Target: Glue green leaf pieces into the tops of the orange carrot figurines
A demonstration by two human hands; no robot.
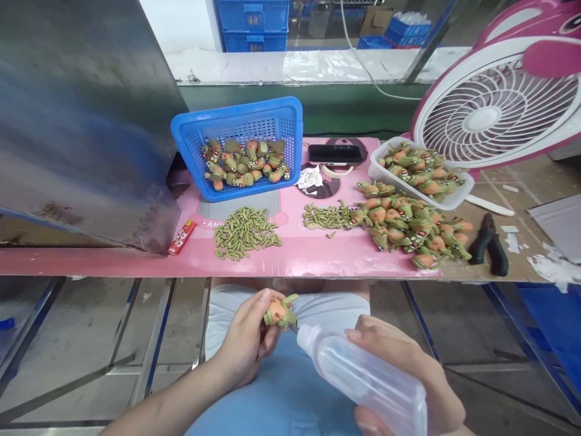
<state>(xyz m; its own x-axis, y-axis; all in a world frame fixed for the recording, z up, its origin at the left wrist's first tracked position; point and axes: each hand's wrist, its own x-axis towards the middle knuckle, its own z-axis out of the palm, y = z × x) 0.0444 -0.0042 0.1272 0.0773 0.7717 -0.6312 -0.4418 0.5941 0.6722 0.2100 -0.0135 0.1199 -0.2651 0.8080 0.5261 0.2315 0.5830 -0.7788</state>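
Observation:
Between the fingers of my left hand (pixel 249 339) is a small green and orange figurine (pixel 276 312), with one thin green piece sticking out at its upper right. My right hand (pixel 408 369) is wrapped round a translucent squeeze bottle (pixel 363 372), tilted so its thin dark nozzle tip meets or nearly meets the figurine. Whether the tip touches cannot be made out. Both hands are over my lap, in front of the table edge. On the table lie a pile of small green curved pieces (pixel 247 233) and a smaller pile of such pieces (pixel 324 217).
A blue basket (pixel 181 130) holds several figurines. More figurines (pixel 399 221) lie heaped at right, before a white basket (pixel 456 197) of them. Also here are a phone (pixel 336 154), crumpled tissue (pixel 310 178), red packet (pixel 182 237), pliers (pixel 488 245) and a pink fan (pixel 483 118). A metal panel (pixel 86 121) rises at left.

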